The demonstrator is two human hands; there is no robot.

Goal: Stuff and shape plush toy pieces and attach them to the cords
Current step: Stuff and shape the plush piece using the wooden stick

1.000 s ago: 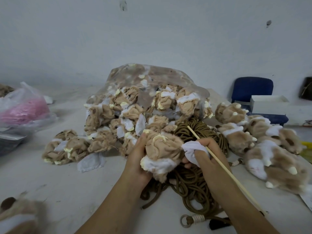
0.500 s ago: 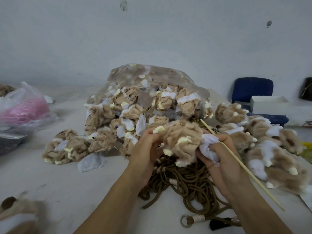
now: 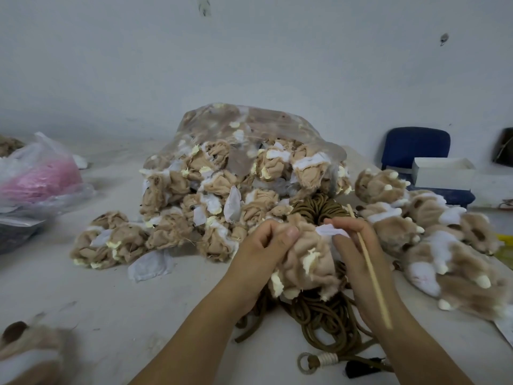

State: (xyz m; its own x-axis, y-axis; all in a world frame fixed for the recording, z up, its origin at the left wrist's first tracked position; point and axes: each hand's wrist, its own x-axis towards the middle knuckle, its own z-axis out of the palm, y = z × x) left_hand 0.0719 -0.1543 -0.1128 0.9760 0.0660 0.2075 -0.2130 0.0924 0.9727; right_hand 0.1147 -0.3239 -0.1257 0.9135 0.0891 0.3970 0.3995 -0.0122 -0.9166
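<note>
Left hand (image 3: 263, 251) pinches the tan plush piece (image 3: 308, 262) at its upper left edge, thumb and curled fingers closed on the fabric. The right hand (image 3: 352, 245) grips the white fabric edge (image 3: 330, 232) of the same piece, and its fingers also trap a thin wooden stick (image 3: 372, 270) that runs down along the wrist. The piece hangs between the two hands, just above a heap of brown cords (image 3: 327, 323) on the tabletop (image 3: 83, 301). It looks limp, crumpled and very light, with cream claw tips poking out. I judge it will fold and slip wherever it is squeezed, so the rim of the white opening is the sound place to hold it, spread between both hands so the stick can enter. The stick seems stiff but slender and could snap if levered. The cords appear pliant and quick to tangle; one end nearest the person carries a ring with white binding (image 3: 308, 362). To the right lie plump finished paws (image 3: 433, 245). Beyond the hands a clear bag (image 3: 249, 140) spills flat unstuffed pieces, some loose to the left (image 3: 116, 240). Farther off are a bag of pink stuff (image 3: 39, 176), a blue chair (image 3: 416, 148) and a white box (image 3: 444, 170)
</note>
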